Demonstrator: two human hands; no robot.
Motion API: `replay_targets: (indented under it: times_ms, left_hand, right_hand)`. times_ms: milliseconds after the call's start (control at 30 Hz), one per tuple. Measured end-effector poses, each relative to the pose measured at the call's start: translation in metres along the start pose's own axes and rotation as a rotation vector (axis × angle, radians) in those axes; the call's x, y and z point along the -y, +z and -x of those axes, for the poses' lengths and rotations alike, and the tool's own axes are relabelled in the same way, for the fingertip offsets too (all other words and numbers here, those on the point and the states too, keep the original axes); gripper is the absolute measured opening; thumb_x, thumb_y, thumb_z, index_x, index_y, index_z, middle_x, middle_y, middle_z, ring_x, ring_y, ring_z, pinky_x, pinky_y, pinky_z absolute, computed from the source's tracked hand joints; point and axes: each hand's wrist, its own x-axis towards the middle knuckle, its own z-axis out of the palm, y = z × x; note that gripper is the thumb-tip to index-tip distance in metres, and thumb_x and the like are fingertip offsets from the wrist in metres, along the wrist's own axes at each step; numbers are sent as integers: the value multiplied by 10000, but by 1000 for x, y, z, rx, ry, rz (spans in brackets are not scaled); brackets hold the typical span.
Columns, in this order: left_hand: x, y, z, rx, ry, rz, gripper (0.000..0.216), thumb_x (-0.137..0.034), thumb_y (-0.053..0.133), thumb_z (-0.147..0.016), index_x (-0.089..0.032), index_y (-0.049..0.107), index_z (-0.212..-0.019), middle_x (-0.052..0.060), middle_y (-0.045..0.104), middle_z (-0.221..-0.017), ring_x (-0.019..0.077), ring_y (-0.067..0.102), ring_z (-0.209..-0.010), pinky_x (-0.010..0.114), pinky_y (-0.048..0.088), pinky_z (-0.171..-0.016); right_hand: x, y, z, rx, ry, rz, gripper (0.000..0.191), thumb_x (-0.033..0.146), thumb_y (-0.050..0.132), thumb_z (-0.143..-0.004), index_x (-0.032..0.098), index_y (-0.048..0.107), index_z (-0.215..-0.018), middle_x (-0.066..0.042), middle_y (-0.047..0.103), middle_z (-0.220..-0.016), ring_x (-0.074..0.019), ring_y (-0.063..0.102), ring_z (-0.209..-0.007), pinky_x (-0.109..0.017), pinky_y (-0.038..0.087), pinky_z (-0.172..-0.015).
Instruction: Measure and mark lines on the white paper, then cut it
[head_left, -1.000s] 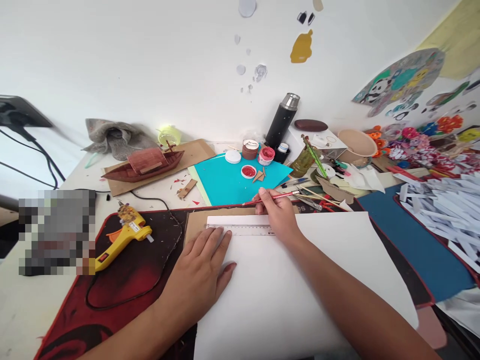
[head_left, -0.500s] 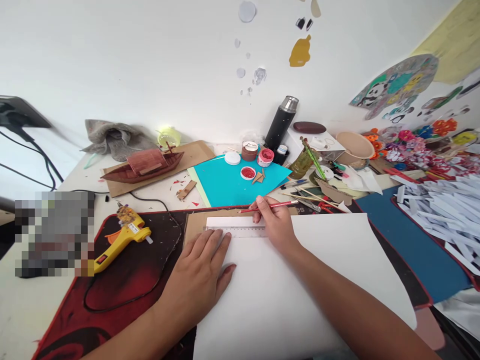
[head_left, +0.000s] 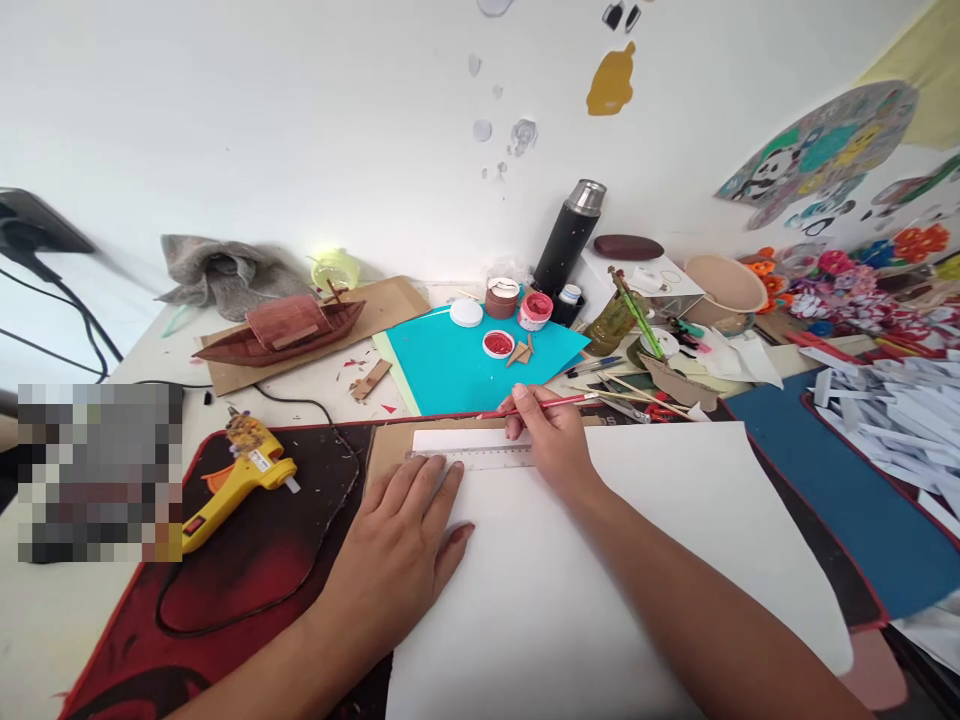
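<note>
My left hand (head_left: 401, 545) lies flat, fingers stretched out, pressing on a clear plastic ruler (head_left: 480, 459) and a large white sheet of paper (head_left: 600, 590). My right hand (head_left: 551, 435) is closed around a thin red pencil (head_left: 559, 403) at the ruler's far edge, its tip pointing left. The ruler lies across the top of the white sheet, over a piece of brown cardboard (head_left: 386, 448).
A yellow glue gun (head_left: 232, 485) lies on the red-and-black mat (head_left: 247, 560) at left. Behind are a model wooden boat (head_left: 281, 330), a teal sheet (head_left: 465, 365) with red paint pots (head_left: 534, 310), a black flask (head_left: 570, 235), brushes and white paper strips (head_left: 892, 410) at right.
My right hand with the pencil has slid a little to the left along the ruler. My left hand has stayed pressed on the ruler and paper.
</note>
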Motion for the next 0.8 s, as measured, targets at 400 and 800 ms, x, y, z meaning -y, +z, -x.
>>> replay_targets:
  times_ms: [400,800]
  left_hand:
    - [-3,-1,-3,30,-13,51,442,-342,500,-1108,-189,633,-1501,180,681,-1380,369,617,-1297,534,476,-1108]
    - [-1,0,-5,52,-20,123,436,-345,496,-1116,-198,593,-1515,134,684,-1366,354,592,-1289,529,477,-1103]
  right_hand:
    - [5,-2,1,26,25,13,548,720,678,-977,217,733,-767,3,630,-583,-180,579,-612,-329,473,-675]
    - [5,-3,2,66,57,58,502,658,647,-1021,215,729,-800,-5,642,-609,-178,563,-615,-310,442,-611]
